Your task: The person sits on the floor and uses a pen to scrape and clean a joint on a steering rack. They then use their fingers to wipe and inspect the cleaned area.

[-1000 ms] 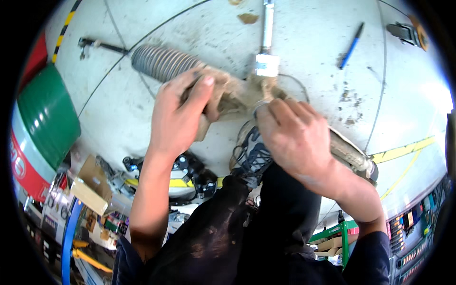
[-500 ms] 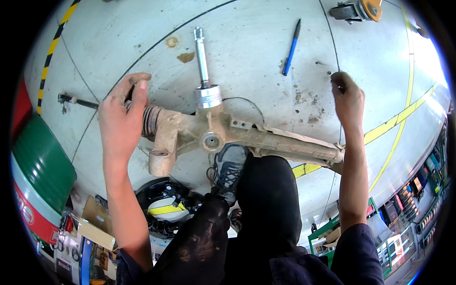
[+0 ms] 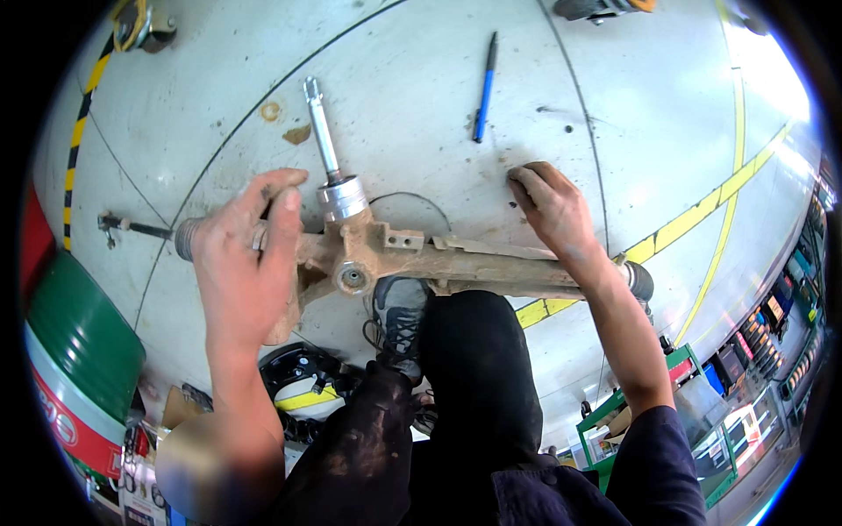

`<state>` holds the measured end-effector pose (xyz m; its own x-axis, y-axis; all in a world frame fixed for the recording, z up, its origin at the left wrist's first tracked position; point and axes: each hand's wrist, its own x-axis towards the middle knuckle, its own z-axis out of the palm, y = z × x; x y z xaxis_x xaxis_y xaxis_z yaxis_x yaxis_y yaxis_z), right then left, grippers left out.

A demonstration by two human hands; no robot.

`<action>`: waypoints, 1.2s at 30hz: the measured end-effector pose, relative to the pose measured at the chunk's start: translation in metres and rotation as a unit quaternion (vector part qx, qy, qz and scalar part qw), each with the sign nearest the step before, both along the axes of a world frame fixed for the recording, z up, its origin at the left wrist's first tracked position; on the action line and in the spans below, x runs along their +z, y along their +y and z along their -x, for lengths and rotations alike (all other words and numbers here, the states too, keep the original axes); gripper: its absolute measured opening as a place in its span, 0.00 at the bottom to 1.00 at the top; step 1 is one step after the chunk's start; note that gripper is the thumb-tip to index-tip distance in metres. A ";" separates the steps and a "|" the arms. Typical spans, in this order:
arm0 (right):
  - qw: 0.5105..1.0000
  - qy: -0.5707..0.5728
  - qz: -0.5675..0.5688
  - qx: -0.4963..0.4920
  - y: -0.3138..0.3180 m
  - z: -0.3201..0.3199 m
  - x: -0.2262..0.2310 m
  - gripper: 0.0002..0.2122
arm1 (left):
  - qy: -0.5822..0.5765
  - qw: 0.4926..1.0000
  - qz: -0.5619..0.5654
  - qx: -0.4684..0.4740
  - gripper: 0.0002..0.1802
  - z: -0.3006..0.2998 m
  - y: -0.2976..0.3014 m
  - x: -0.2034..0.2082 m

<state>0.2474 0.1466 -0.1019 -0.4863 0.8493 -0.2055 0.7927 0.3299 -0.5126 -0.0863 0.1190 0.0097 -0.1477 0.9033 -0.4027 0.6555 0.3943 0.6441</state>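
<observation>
A dirty steering rack lies crosswise on the floor before me. From its pinion housing rises a shiny socket with a chrome extension bar pointing away from me. My left hand hovers over the rack's left part, thumb and index finger apart, apparently empty; it hides part of the housing there. To its left show the ribbed boot and a dark tie rod. My right hand is above the floor just beyond the rack's right half, its fingers curled together. Anything in them is hidden.
A blue pen lies on the floor beyond the rack. My shoe is close against the rack's near side. A green-and-red drum stands at left, a black round part near my leg. Castors appear at the far edge.
My right hand has moved left, nearer the socket. My left hand has shifted right along the rack, nearer the socket. The whole view has swung a little, so floor things appear further left.
</observation>
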 end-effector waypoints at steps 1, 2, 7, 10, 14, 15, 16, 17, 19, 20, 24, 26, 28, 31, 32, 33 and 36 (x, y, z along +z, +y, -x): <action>1.000 -0.011 0.010 -0.017 0.000 -0.002 0.004 0.08 | -0.043 0.999 -0.008 0.005 0.12 -0.009 0.004 0.001; 0.999 -0.016 0.019 -0.035 0.003 -0.003 0.011 0.08 | -0.082 0.996 -0.015 0.009 0.11 -0.019 0.008 0.008; 0.961 0.232 0.078 -0.131 -0.019 0.024 0.091 0.16 | -0.364 0.916 0.122 0.118 0.11 -0.093 -0.003 0.012; 0.935 0.316 0.048 -0.153 -0.044 0.028 0.127 0.12 | -0.504 0.824 0.212 0.151 0.13 -0.126 -0.018 0.009; 0.926 0.305 0.046 -0.216 -0.071 -0.004 0.154 0.15 | -0.499 0.825 0.266 0.024 0.12 -0.152 -0.014 0.021; 0.914 0.323 0.060 -0.238 -0.085 -0.009 0.159 0.17 | -0.492 0.825 0.278 0.007 0.11 -0.159 -0.018 0.035; 0.903 0.340 0.077 -0.252 -0.094 -0.014 0.164 0.19 | -0.486 0.825 0.289 -0.004 0.11 -0.161 -0.022 0.048; 0.916 0.326 0.033 -0.232 -0.110 -0.015 0.168 0.22 | -0.480 0.834 0.270 -0.034 0.11 -0.150 -0.035 0.053; 0.928 0.297 -0.061 -0.216 -0.122 -0.034 0.178 0.22 | -0.420 0.869 0.258 -0.047 0.10 -0.120 -0.046 0.067; 0.925 0.209 -0.141 -0.283 -0.147 -0.047 0.169 0.23 | -0.362 0.904 0.216 -0.069 0.10 -0.099 -0.057 0.057; 0.803 0.108 -0.090 -0.579 -0.242 -0.172 0.061 0.20 | -0.287 0.950 0.116 0.028 0.07 -0.053 -0.064 0.022; 0.745 -0.143 -0.128 -0.639 -0.306 -0.267 -0.022 0.26 | -0.254 0.965 0.058 0.026 0.09 -0.033 -0.079 0.010; 0.677 -0.287 -0.119 -0.667 -0.362 -0.309 -0.100 0.27 | -0.241 0.966 0.035 0.082 0.12 -0.012 -0.095 0.004; 0.622 -0.309 -0.088 -0.714 -0.335 -0.213 -0.102 0.27 | -0.210 0.964 0.018 0.162 0.12 -0.006 -0.113 0.019; 0.609 -0.318 -0.091 -0.721 -0.334 -0.220 -0.097 0.27 | -0.210 0.962 0.027 0.172 0.12 -0.013 -0.112 0.018; 0.594 -0.326 -0.093 -0.730 -0.336 -0.229 -0.096 0.26 | -0.209 0.961 0.034 0.177 0.12 -0.021 -0.108 0.018; 0.585 -0.316 -0.068 -0.744 -0.324 -0.217 -0.082 0.25 | -0.156 0.973 0.028 0.169 0.10 -0.036 -0.093 0.020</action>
<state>0.4639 -0.1774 -0.1838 0.9483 0.2656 0.1738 0.2715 -0.9624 -0.0106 -0.0505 0.0263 0.0293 -0.2957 0.7997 -0.5225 0.2588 0.5936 0.7620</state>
